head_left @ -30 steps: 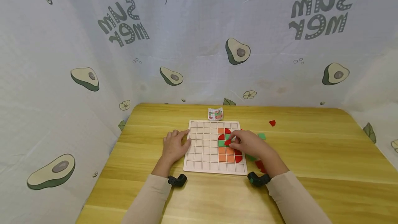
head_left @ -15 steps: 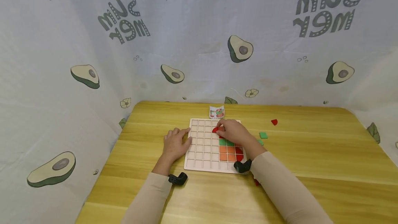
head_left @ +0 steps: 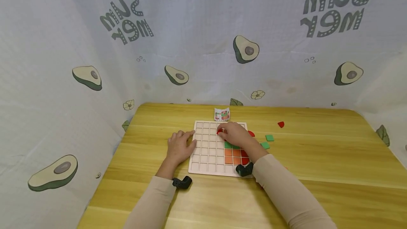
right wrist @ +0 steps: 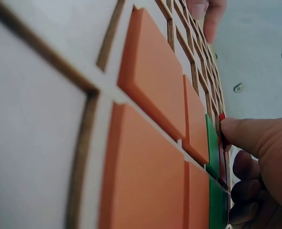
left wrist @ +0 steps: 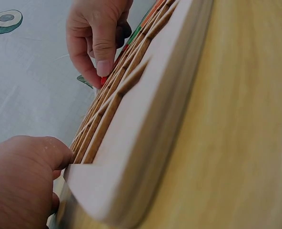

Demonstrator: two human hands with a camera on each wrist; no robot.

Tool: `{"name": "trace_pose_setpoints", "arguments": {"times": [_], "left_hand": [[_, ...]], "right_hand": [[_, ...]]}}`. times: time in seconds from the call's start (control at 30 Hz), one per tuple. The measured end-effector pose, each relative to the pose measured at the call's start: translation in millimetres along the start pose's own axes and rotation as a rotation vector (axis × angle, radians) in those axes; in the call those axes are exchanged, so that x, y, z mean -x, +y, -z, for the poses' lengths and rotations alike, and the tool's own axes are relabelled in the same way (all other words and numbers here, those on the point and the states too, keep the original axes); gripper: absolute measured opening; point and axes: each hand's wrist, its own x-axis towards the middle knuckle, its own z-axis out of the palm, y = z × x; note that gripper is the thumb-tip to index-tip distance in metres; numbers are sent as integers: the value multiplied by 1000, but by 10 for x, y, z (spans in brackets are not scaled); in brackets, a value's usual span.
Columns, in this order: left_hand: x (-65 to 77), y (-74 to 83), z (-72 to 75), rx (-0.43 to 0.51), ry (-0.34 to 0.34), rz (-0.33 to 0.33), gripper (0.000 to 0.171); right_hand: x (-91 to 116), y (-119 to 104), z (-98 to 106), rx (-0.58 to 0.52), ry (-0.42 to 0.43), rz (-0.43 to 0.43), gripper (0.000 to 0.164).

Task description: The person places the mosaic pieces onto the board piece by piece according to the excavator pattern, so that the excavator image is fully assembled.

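Seating the red piece [head_left: 219, 131] in a cell of the grid board [head_left: 204, 159] appears to be the step in hand. The piece is at the upper part of the board, just left of the filled columns and beyond the green tiles [head_left: 228, 145] and orange tiles [head_left: 228, 159].

The right hand [head_left: 236, 134] pinches the piece between thumb and forefinger; the covering fingers make it impossible to tell whether it lies flat or tilted. For a clean fit, its edges should be squared to the raised cell walls before pressure is applied, then the face pressed down with a fingertip. Release should be straight upward, since a sideways drag could lift the piece or disturb a neighbouring tile.

The left hand [head_left: 180, 148] rests at the board's left edge, thumb and forefinger spread, gripping nothing. Its contact should be firm enough to stop the board sliding on the table [head_left: 159, 123], without tipping it.

The right forearm reaches diagonally over the board's near right corner, back of the hand uppermost, fingertips directed leftward. The wrist should clear the placed tiles. The left forearm approaches from outside the near left corner.
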Motion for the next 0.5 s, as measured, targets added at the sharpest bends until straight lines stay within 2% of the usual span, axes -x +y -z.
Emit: {"name": "trace_pose_setpoints", "arguments": {"times": [0.5], "left_hand": [[-5,-28,-20,2,7,-10,45]], "right_hand": [[2,1,-38,21,27,-38,27]]}}
